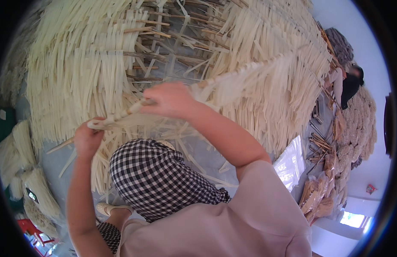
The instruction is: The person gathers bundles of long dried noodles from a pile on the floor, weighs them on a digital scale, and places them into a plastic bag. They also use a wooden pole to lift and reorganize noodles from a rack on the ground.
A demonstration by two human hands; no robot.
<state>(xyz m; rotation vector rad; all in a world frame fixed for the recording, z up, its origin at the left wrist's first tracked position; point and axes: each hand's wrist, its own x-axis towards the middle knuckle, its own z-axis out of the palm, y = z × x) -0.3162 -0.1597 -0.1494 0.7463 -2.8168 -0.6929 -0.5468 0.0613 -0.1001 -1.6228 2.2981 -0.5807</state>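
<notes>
A long wooden stick runs slantwise in front of me, from lower left to upper right. Flat, pale noodle-like strips are looped over it and hang down, blurred at the far end. My left hand is closed around the stick near its bare lower-left end, beside a white loop of strip. Farther along, my right hand has its fingers curled over the stick and the strips on it; its exact grip is partly hidden. Beyond both hands lie layered rows of similar strips on sticks.
Loose strips lie on the grey floor by my checked knee. At right are a clear plastic sheet, a bundle of sticks and stacked noodle bundles, with another person beyond. Bagged strips stand at left.
</notes>
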